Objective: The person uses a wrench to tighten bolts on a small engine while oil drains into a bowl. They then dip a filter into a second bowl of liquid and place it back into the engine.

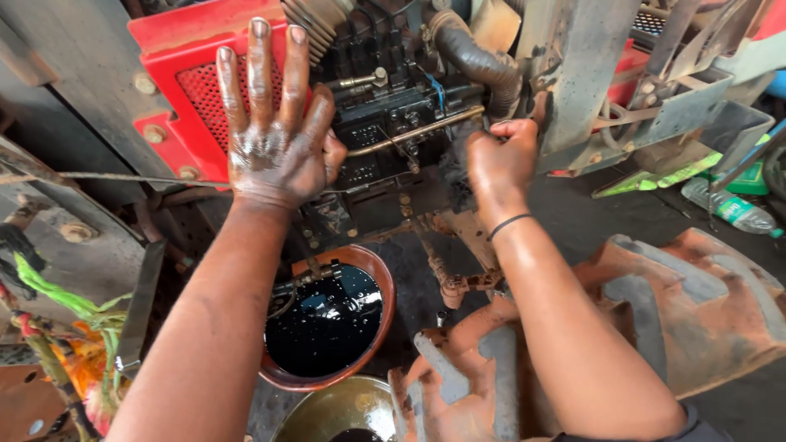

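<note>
- Greasy workshop floor (pixel 622 221) underneath, dark and oil-stained, with a big machine's engine block (pixel 393 131) filling the view ahead of both hands.
- Left hand (pixel 274 139) is spread flat, fingers wide apart, gripping nothing; the palm seems pressed against the red grille panel (pixel 192 90), looking like a brace for balance while the other arm works.
- Right hand (pixel 501 160) is closed up tight around something small at the edge of the engine, just below the ribbed black hose (pixel 479 61); the piece itself is hidden inside the fingers, so I cannot tell what it is.
- Between the two hands runs a brass-coloured pipe (pixel 413 133), slanting across the black pump body, close to the right hand's knuckles but apart from them.
- Below the left wrist sits a brown bowl (pixel 386 303) full of black oil, placed right under the engine, which looks like the spot to catch drips.
- Nearer the person, a second pan (pixel 327 413) with murky oil sits just beside that bowl.
- Under the right forearm bulges a mud-caked tyre (pixel 696 303), crowding the elbow and narrowing the reach.
- Far right of the right hand, a plastic bottle (pixel 733 209) lies on the floor, well apart.
- Left of the left arm hang green and orange rags (pixel 74 344).
</note>
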